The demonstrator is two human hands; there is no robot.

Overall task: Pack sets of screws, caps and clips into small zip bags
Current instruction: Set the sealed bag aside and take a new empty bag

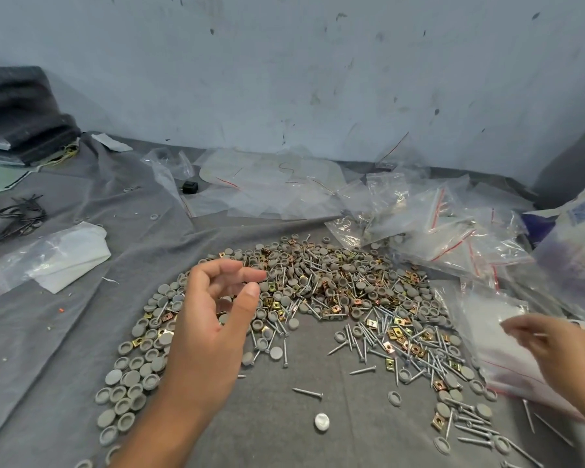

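Left hand (213, 319) raised over the left part of the heap (304, 298), fingers loosely curled, thumb near fingertips, nothing visibly held. Right hand (554, 352) blurred at the cloth's right edge, fingers on a zip bag (500, 336); grip impossible to tell. Caps, screws and clips spread mid-cloth (65, 332) between both hands. More bags (429, 224) toward the far right corner.

two bare hands in view, no gloves, rings or watch. left hand (206, 319): forearm bare to the frame edge, no sleeve showing, nails short. right hand (551, 346): motion-blurred, wrist bare; a pale edge just beyond it, unclear if cuff.
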